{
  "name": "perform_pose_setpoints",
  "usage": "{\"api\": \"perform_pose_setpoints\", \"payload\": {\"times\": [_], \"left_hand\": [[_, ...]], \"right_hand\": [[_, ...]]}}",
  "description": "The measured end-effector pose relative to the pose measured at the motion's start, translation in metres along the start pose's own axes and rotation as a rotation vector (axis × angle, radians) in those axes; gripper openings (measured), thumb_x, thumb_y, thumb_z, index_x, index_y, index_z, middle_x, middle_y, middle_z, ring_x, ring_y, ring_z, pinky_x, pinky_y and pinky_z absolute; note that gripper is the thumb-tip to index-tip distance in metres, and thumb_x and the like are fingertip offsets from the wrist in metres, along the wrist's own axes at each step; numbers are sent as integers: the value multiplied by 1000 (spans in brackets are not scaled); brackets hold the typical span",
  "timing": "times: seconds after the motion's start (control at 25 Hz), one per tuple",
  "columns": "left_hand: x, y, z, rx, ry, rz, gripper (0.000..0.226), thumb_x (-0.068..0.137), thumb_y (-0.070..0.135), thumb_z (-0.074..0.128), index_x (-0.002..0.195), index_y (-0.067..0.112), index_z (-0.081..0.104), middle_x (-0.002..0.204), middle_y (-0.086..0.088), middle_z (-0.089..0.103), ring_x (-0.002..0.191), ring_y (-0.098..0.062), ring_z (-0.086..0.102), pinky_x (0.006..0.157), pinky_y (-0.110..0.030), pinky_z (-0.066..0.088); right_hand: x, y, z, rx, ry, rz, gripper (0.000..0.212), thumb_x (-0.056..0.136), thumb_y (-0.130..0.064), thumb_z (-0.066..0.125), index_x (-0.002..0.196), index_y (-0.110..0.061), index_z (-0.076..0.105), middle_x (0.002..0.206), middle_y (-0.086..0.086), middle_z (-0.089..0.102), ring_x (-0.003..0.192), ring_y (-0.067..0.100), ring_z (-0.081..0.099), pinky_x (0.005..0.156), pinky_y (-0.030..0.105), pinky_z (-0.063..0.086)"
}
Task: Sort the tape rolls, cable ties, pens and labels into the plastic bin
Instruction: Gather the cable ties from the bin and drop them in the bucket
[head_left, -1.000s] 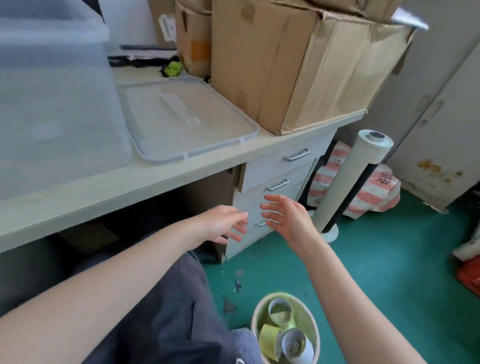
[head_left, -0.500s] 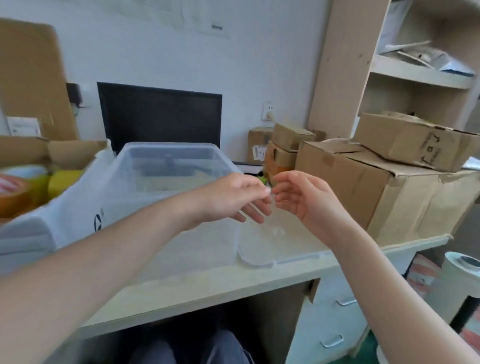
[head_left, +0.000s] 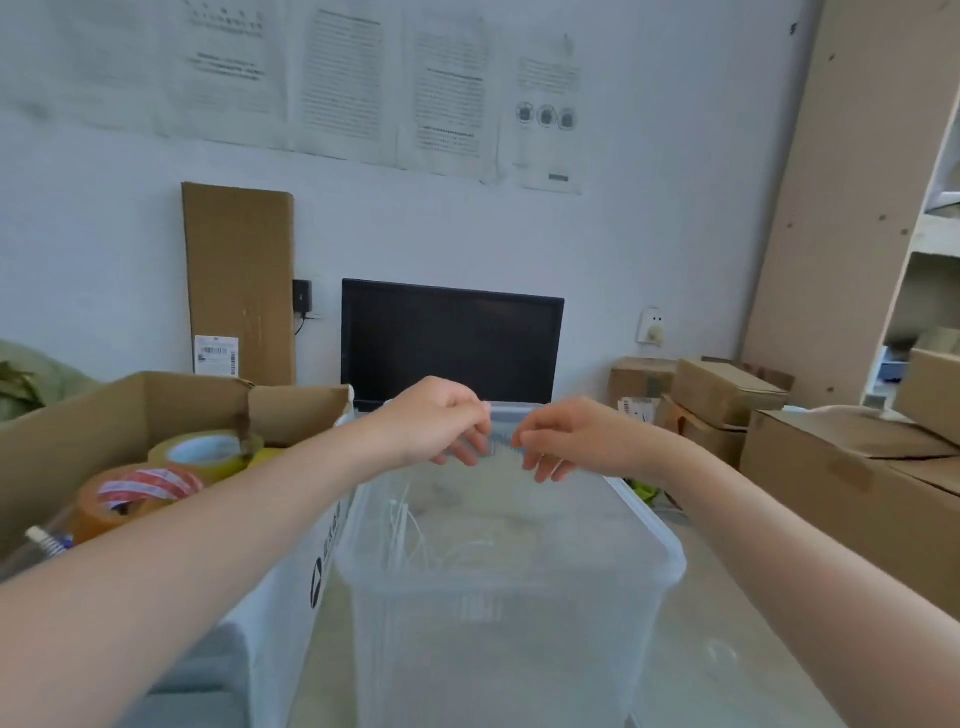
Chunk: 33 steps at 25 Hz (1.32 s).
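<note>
Now, left hand (head_left: 436, 421): held above the far end of the plastic bin, fingers curled, thumb and fingertips pinching one end of a small pale item.
Right hand (head_left: 566, 436): level with the left and just beside it, fingers curled, pinching the other end of the same item.
Small pale item (head_left: 501, 446): stretched between the two hands over the bin; too blurred to say what it is, though its edge looks finely ridged.
Plastic bin (head_left: 493, 654): clear, lidless, standing on the desk straight ahead, directly below the hands.
Cable ties (head_left: 402, 525): thin white strands lying loose inside the bin, towards its left side.
Cardboard box (head_left: 130, 410): open, left of the bin, with a white object bearing a black logo between the two.
Yellowish tape roll (head_left: 205, 451): in the cardboard box, lying flat.
Brown tape roll (head_left: 136, 493): in the same box, nearer the camera, just beside the yellowish one, with red-and-white tape across its top.
Monitor (head_left: 452, 343): dark screen against the wall behind the bin.
Desk (head_left: 727, 675): pale top, with closed cardboard boxes (head_left: 841, 478) stacked at the right.
</note>
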<state>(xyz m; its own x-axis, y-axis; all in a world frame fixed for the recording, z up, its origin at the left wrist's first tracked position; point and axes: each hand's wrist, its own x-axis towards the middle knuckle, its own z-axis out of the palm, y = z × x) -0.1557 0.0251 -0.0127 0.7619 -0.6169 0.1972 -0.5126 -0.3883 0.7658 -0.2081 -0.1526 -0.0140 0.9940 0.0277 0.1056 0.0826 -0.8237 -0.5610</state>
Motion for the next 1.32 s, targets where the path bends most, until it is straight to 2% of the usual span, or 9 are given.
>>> {"api": "perform_pose_setpoints", "payload": {"times": [0.24, 0.36, 0.48, 0.64, 0.76, 0.84, 1.04, 1.2, 1.32], "left_hand": [[56, -39, -13, -289, 109, -286, 42, 100, 39, 30, 87, 11, 59, 91, -6, 67, 75, -18, 64, 68, -29, 49], [74, -56, -9, -350, 208, -364, 44, 100, 40, 29, 81, 10, 55, 86, -7, 60, 70, -17, 57, 63, -30, 49], [83, -69, -7, -364, 258, -330, 45, 100, 42, 28, 79, 10, 53, 74, -6, 54, 65, -16, 54, 55, -27, 50], [85, -79, 1, -161, 237, -187, 46, 100, 43, 24, 76, 13, 50, 65, -4, 52, 58, -13, 53, 51, -22, 47], [84, -81, 3, -93, 214, -141, 47, 99, 45, 23, 80, 11, 51, 65, -4, 52, 54, -13, 52, 48, -20, 45], [83, -82, 3, -44, 179, -119, 49, 99, 46, 23, 82, 10, 51, 65, -4, 53, 53, -14, 53, 47, -20, 45], [81, -83, 5, 72, 127, -92, 50, 98, 48, 22, 77, 12, 50, 66, -5, 55, 54, -14, 55, 51, -21, 46], [82, -84, 4, 89, 111, -105, 51, 98, 49, 23, 81, 9, 50, 64, -4, 52, 54, -16, 51, 55, -24, 46], [83, -83, 5, 88, 126, -93, 49, 98, 48, 25, 83, 9, 51, 66, -5, 53, 56, -16, 52, 56, -25, 47]], "right_hand": [[89, -9, 15, -359, -257, 29, 17, 93, -22, 46, 99, -19, 62, 93, 0, 65, 81, 14, 65, 73, 23, 51], [125, -4, 32, -441, -325, 77, 25, 92, -25, 47, 104, -12, 64, 100, 2, 66, 87, 17, 66, 78, 26, 52], [148, 4, 53, -484, -386, 131, 31, 94, -25, 47, 114, -6, 63, 99, 3, 64, 83, 15, 63, 81, 27, 52], [154, 24, 88, -494, -545, 129, 31, 92, -26, 55, 119, -12, 57, 96, 4, 67, 73, 10, 62, 68, 20, 51], [142, 39, 118, -581, -699, 116, 52, 88, -28, 63, 135, -18, 44, 123, 9, 58, 108, 25, 61, 92, 33, 50], [133, 46, 134, -582, -764, 99, 64, 86, -27, 66, 141, -19, 34, 133, 8, 50, 117, 29, 56, 98, 38, 46], [122, 53, 153, -664, -807, 17, 45, 83, -16, 69, 122, -9, 49, 106, 12, 58, 88, 23, 53, 65, 29, 43], [128, 43, 140, -793, -866, -33, 21, 84, -11, 65, 103, -1, 66, 79, 7, 54, 81, 21, 50, 65, 26, 39], [137, 29, 113, -815, -817, 32, 3, 84, -11, 64, 82, -12, 61, 68, -3, 49, 80, 22, 52, 59, 24, 39]]}}
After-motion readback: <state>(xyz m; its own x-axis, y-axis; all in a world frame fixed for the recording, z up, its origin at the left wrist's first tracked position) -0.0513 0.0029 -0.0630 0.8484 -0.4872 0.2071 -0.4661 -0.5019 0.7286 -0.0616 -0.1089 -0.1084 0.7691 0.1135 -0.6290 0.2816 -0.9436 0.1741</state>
